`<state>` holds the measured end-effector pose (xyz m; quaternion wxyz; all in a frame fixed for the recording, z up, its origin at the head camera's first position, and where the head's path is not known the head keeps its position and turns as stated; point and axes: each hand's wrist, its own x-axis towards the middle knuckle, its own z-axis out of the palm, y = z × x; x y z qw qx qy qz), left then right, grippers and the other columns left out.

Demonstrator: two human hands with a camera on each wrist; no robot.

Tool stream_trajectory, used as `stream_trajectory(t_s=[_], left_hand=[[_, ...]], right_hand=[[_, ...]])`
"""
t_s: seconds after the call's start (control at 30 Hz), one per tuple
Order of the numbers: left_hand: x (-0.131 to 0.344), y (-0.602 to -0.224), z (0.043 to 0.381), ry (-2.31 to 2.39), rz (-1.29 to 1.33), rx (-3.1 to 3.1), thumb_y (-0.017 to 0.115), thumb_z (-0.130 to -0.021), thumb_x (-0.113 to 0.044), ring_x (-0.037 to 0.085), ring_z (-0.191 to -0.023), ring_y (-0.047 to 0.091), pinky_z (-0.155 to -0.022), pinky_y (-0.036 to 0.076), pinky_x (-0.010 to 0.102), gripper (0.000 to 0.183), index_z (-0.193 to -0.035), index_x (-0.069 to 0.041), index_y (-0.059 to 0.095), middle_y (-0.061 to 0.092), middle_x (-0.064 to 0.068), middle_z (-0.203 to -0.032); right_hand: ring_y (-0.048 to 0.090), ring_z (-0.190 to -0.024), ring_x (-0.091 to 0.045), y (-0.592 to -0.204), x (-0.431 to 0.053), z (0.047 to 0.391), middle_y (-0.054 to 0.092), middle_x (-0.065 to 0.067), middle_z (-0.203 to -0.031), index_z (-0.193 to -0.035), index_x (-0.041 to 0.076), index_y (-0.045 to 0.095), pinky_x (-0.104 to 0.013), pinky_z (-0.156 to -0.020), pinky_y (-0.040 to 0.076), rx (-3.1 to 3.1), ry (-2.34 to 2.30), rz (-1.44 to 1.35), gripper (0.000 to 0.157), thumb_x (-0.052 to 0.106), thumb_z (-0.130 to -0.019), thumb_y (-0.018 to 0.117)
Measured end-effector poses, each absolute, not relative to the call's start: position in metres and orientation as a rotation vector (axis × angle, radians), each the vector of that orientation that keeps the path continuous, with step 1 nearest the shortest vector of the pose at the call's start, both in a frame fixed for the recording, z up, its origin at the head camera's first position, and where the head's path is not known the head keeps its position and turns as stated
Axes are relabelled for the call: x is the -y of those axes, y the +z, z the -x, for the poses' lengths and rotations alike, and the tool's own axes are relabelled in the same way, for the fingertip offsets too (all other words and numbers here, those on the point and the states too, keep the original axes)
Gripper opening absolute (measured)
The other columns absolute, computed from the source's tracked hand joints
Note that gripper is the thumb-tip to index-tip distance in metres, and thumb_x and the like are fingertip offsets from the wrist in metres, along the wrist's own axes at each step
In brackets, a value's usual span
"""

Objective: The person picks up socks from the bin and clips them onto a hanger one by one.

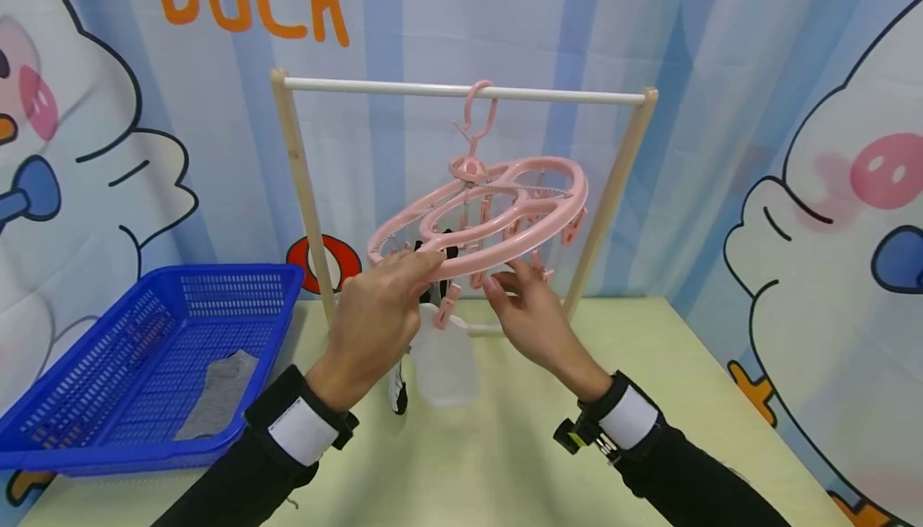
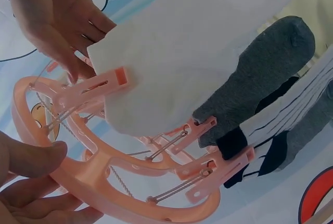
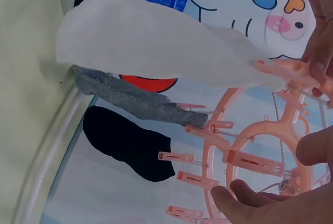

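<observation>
A pink round clip hanger [image 1: 530, 243] hangs tilted by its hook from a white bar. My left hand [image 1: 378, 307] grips the near left part of its rim, thumb on top. Just under the rim's near right side is my right hand [image 1: 537, 319], thumb and fingers apart near a pink clothespin [image 3: 255, 162]. A white sock [image 1: 443, 363] dangles from another clothespin [image 1: 447, 305] between the hands. Behind it hang a grey sock [image 2: 260, 67] and a striped white sock [image 2: 291, 109]. The right wrist view also shows a clipped black sock [image 3: 127, 140].
The bar [image 1: 389, 89] belongs to a rack with wooden posts [image 1: 613, 191] on a pale table [image 1: 577, 447]. At the left stands a blue basket [image 1: 238, 272] with a grey sock [image 1: 223, 395] inside. A cartoon-printed curtain [image 1: 447, 22] closes off the back.
</observation>
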<state>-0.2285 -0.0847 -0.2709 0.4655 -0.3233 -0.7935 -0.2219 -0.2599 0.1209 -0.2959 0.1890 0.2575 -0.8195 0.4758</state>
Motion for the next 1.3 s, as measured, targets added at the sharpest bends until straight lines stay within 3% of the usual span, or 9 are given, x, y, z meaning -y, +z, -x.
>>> stream_trajectory(t_s=[0.2,0.33,0.43,0.63,0.8,1.0,1.1,1.3], left_hand=[[0.085,-0.271,0.229,-0.574,0.806,1.924,0.067,-0.082,0.012,0.028,-0.083,0.068,-0.063,0.059,0.039,0.038,-0.117,-0.005,0.07,0.071,0.015,-0.101],[0.085,-0.27,0.23,-0.588,0.808,1.922,0.067,-0.082,0.012,0.027,-0.079,0.069,-0.059,0.059,0.038,0.038,-0.116,-0.004,0.07,0.071,0.015,-0.1],[0.085,-0.27,0.23,-0.591,0.807,1.929,0.067,-0.081,0.014,0.028,-0.081,0.069,-0.059,0.059,0.037,0.041,-0.118,-0.005,0.07,0.071,0.015,-0.102],[0.086,-0.27,0.23,-0.571,0.8,1.939,0.069,-0.079,0.014,0.029,-0.09,0.067,-0.067,0.059,0.04,0.043,-0.118,-0.004,0.069,0.07,0.015,-0.104],[0.089,-0.271,0.231,-0.541,0.788,1.956,0.069,-0.079,0.014,0.03,-0.097,0.065,-0.076,0.057,0.045,0.045,-0.12,-0.005,0.069,0.07,0.014,-0.107],[0.091,-0.272,0.231,-0.557,0.789,1.966,0.072,-0.08,0.011,0.029,-0.085,0.068,-0.068,0.059,0.04,0.046,-0.123,-0.007,0.067,0.071,0.014,-0.103],[0.092,-0.273,0.231,-0.568,0.782,1.981,0.074,-0.08,0.009,0.029,-0.083,0.068,-0.067,0.059,0.039,0.046,-0.122,-0.007,0.067,0.07,0.014,-0.103],[0.094,-0.275,0.232,-0.586,0.768,2.005,0.076,-0.079,0.005,0.029,-0.092,0.067,-0.081,0.055,0.045,0.039,-0.116,-0.006,0.069,0.07,0.012,-0.106]], right_hand=[[0.056,-0.11,-0.029,-0.291,-0.115,0.283,0.058,-0.018,-0.123,-0.148,0.006,0.034,-0.046,-0.088,0.049,2.336,1.408,-0.817,0.047,0.008,-0.103,0.047],[0.055,-0.084,-0.025,-0.284,-0.113,0.293,0.058,-0.013,-0.098,-0.139,0.007,0.048,-0.038,-0.069,0.044,2.337,1.46,-0.796,0.037,0.012,-0.103,0.05],[0.053,-0.074,-0.023,-0.282,-0.113,0.295,0.059,-0.011,-0.089,-0.124,0.003,0.06,-0.036,-0.063,0.042,2.301,1.453,-0.761,0.026,0.014,-0.1,0.056],[0.063,-0.079,-0.018,-0.283,-0.117,0.293,0.067,-0.01,-0.091,-0.108,0.002,0.066,-0.033,-0.064,0.047,2.257,1.494,-0.657,0.02,0.016,-0.093,0.067],[0.068,-0.084,-0.019,-0.282,-0.121,0.289,0.071,-0.012,-0.098,-0.115,0.003,0.065,-0.033,-0.071,0.054,2.275,1.604,-0.623,0.026,0.013,-0.092,0.069],[0.069,-0.084,-0.02,-0.279,-0.125,0.287,0.072,-0.011,-0.097,-0.115,0.004,0.066,-0.048,-0.082,0.054,2.278,1.698,-0.629,0.027,0.011,-0.09,0.071],[0.069,-0.083,-0.019,-0.278,-0.125,0.285,0.073,-0.01,-0.096,-0.115,0.005,0.067,-0.048,-0.083,0.054,2.298,1.714,-0.614,0.027,0.013,-0.09,0.071],[0.068,-0.085,-0.017,-0.278,-0.127,0.281,0.073,-0.006,-0.095,-0.114,0.009,0.068,-0.045,-0.084,0.054,2.312,1.704,-0.614,0.026,0.015,-0.09,0.072]])
